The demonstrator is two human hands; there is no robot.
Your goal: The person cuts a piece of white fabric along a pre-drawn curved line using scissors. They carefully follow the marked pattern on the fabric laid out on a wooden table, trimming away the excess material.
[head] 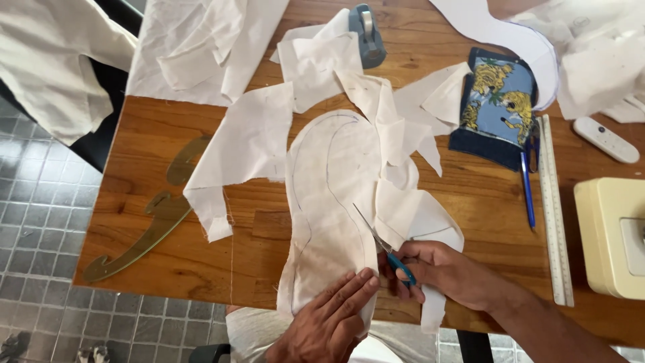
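Head view showed a curved cream fabric piece [330, 202] lying flat on the wooden surface [201, 128], marked with a drawn curved line. This fabric piece served as the landmark. The left hand [329, 323] lay open and flat, fingers extended, pressing on the near end of the fabric piece. The right hand [437, 269] was closed around the blue handles of a pair of scissors [383, 245] at the fabric piece's near right edge; the blades pointed away from the person and lay on the fabric along the drawn line. Loose fabric scraps [248, 141] lay touching the fabric piece on its left and far sides. A transparent French curve [151, 215] lay well to the left of it. A tiger-print pouch [498, 101], a blue pen [527, 191] and a clear ruler [552, 208] lay to the right of it. A tape dispenser [367, 33] stood beyond its far end.
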